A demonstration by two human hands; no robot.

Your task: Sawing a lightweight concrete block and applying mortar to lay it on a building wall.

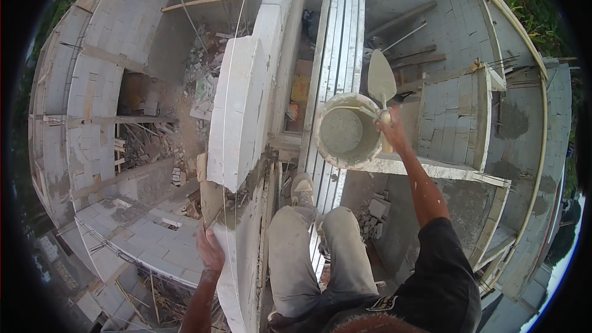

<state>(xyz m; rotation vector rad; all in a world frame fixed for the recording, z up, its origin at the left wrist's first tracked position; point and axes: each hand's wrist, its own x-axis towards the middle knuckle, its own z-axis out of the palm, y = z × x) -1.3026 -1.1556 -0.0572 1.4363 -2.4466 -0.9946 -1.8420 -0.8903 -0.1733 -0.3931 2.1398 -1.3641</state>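
My right hand point(390, 128) is closed round the handle of a pointed trowel point(381, 81). The trowel's grey, mortar-smeared blade points away from me, beside the rim of a round bucket point(322, 148). Inside the bucket is a pale grey surface that looks like mortar. On the left, my left hand point(210, 250) grips the lower end of a tan board point(213, 200), its fingers partly hidden. That board stands against the side of the wall, at the gap between a long white block point(237, 105) and a nearer block point(227, 277).
A taut string line point(229, 74) runs along the blocks. Ribbed metal beams point(343, 31) carry the bucket; my shoe point(303, 190) rests beside them. Rooms far below hold rubble point(203, 80) and loose planks point(419, 58). A low wall top point(431, 169) crosses at right.
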